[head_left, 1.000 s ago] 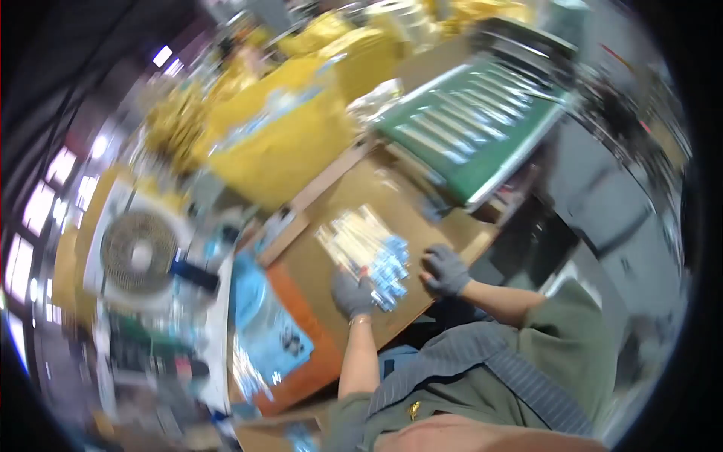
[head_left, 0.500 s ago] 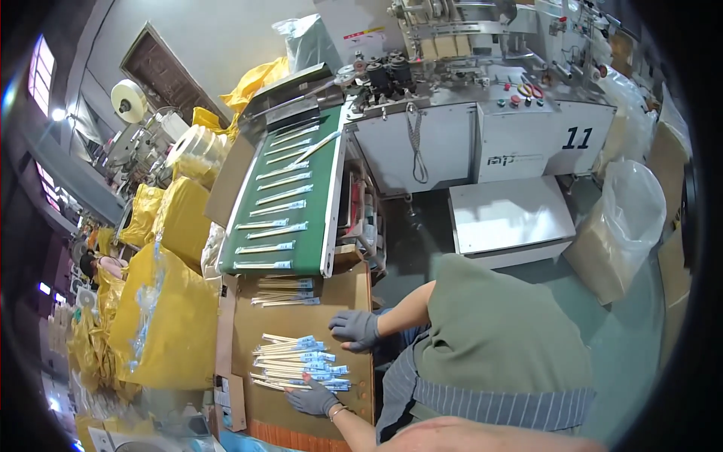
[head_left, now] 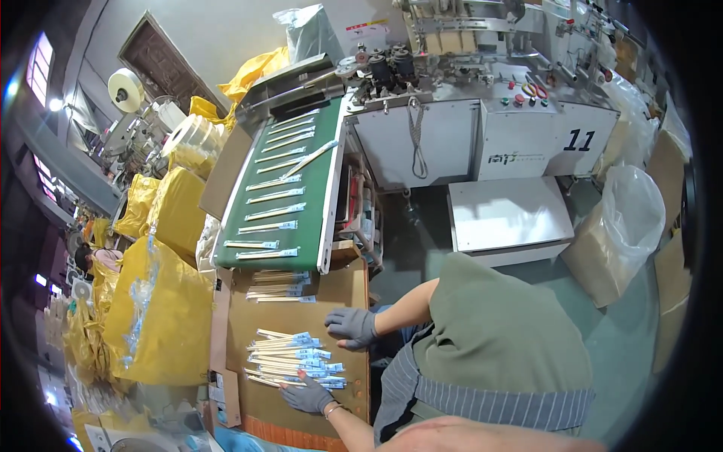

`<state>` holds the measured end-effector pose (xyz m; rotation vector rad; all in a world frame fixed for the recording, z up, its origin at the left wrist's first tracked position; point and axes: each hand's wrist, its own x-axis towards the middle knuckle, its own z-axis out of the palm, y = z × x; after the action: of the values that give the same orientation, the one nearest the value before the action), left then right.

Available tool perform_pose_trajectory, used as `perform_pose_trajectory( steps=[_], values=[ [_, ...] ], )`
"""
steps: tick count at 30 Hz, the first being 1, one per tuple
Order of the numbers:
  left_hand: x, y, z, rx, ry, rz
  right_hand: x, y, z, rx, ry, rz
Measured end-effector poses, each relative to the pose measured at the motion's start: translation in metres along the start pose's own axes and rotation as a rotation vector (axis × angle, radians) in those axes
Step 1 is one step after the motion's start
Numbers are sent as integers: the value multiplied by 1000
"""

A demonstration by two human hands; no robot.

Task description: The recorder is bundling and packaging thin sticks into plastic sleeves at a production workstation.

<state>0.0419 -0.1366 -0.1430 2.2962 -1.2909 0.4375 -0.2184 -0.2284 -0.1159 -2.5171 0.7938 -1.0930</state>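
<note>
My left hand (head_left: 307,396), in a grey glove with bare fingertips, lies along the near side of a loose pile of wrapped chopsticks (head_left: 290,357). Its fingers are stretched out and the thumb touches the nearest packs. These packs are pale sticks in clear sleeves with blue-and-white ends. Beside the pile, my right hand (head_left: 352,328), gloved alike, rests flat at the right edge of the brown tray (head_left: 316,418), fingers apart and holding nothing. A smaller stack of wrapped chopsticks (head_left: 279,288) sits at the tray's far end, below the belt.
A green conveyor belt (head_left: 305,218) carries spaced packs down to the tray; one pack lies aslant across others. Yellow sacks (head_left: 162,309) crowd the left. Behind stands a white machine (head_left: 414,139), with a low white box (head_left: 512,215) and a plastic-lined carton (head_left: 614,241) rightward.
Packs on the belt have advanced toward the tray, including the slanted one. Both hands keep nearly the same place against the tray and pile. The view has shifted slightly.
</note>
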Motion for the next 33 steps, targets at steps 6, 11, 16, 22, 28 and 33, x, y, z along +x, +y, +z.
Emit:
perform_pose_trajectory(
  steps=[6,11,16,22,28,33],
  values=[
    [2,17,-26,-7,-73,-71,3,5,2,84,-61,19],
    [11,20,-16,-56,-38,-73,67,35,-61,115,297,-200],
    [6,19,-15,-79,-29,-60,150,128,-147,-253,414,399],
    [5,21,-21,-77,-67,-86,162,220,-183,-720,56,457],
    [6,23,-31,-121,-98,-93,187,219,-156,-668,91,109],
    [6,25,-30,-76,-104,-108,254,195,-168,-484,8,274]
  ],
)
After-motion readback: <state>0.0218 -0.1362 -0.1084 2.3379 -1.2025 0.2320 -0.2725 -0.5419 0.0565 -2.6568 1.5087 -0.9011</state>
